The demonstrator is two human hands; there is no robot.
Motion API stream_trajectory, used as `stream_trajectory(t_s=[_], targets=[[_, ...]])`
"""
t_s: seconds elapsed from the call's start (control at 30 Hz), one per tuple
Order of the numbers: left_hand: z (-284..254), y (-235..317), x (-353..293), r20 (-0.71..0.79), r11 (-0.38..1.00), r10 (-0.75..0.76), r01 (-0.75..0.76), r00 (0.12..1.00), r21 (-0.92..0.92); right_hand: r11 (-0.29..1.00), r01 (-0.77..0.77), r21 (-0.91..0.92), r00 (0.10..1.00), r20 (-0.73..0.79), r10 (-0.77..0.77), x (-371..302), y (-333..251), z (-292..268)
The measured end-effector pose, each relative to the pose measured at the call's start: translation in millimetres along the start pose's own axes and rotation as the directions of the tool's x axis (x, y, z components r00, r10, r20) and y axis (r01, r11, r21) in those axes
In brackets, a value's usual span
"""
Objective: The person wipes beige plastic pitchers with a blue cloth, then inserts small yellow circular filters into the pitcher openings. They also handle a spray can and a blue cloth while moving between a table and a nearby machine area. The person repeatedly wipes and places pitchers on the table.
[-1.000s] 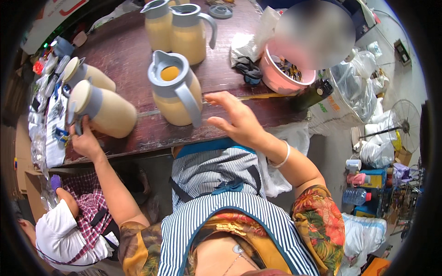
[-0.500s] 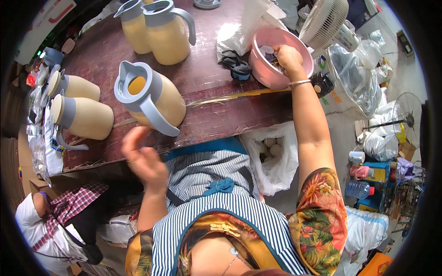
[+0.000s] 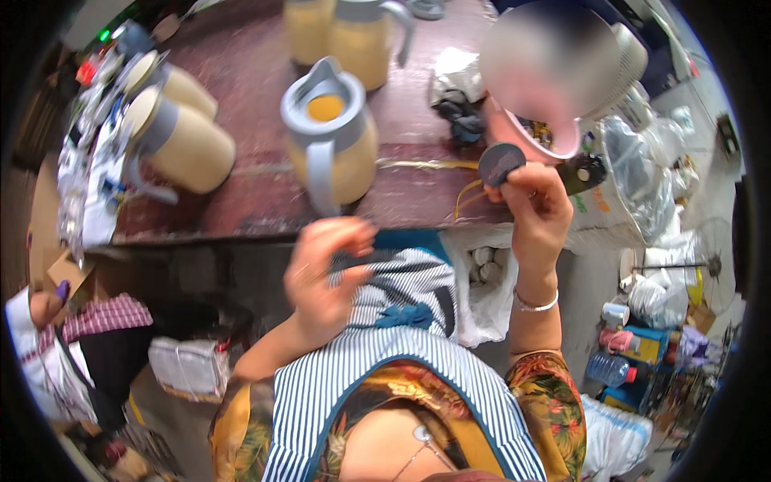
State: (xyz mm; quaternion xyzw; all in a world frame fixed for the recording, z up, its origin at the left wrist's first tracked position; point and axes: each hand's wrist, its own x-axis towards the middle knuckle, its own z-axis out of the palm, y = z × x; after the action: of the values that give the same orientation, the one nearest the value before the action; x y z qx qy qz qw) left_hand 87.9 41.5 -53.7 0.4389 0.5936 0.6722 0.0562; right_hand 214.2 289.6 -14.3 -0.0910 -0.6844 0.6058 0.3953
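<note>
My right hand [image 3: 540, 210] pinches a round dark tag [image 3: 503, 165] with a thin yellow cord [image 3: 466, 194] hanging from it, above the table's front edge. Just behind it is a pink basin [image 3: 526, 143] with small loose pieces inside. My left hand [image 3: 325, 277] is raised in front of the table edge, a little blurred, its fingers curved and apart with nothing in them. Beyond that hand an upright beige jug [image 3: 341, 161] with a grey collar stands on the table. Its grey handle [image 3: 320, 181] points toward me, and an orange-yellow disc shows in its top.
Two jugs [image 3: 361, 52] stand farther back; two more [image 3: 189, 145] lie at the left. A black strap bundle [image 3: 459, 116] is beside the basin. A white bag of round pieces [image 3: 482, 297] hangs below the dark red table [image 3: 257, 88]. Another person [image 3: 88, 337] is at lower left.
My right hand has come out of the pink basin toward me with the round tag. My left hand has moved right. The whole view has shifted, so the table things appear displaced.
</note>
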Motion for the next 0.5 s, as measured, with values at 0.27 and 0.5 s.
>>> stream_trajectory(t_s=[0.27, 0.5], targets=[[14.7, -4.5, -9.1, 0.153, 0.421, -0.28, 0.264, 0.948, -0.868, 0.835, -0.08, 0.544, 0.989, 0.15, -0.003, -53.9, 15.8, 72.1], [-19.6, -109.7, -74.0, 0.217, -0.279, -0.685, 0.025, 0.696, -0.96, 0.253, -0.604, 0.756, 0.535, 0.15, 0.832, -104.0, 126.5, 117.9]])
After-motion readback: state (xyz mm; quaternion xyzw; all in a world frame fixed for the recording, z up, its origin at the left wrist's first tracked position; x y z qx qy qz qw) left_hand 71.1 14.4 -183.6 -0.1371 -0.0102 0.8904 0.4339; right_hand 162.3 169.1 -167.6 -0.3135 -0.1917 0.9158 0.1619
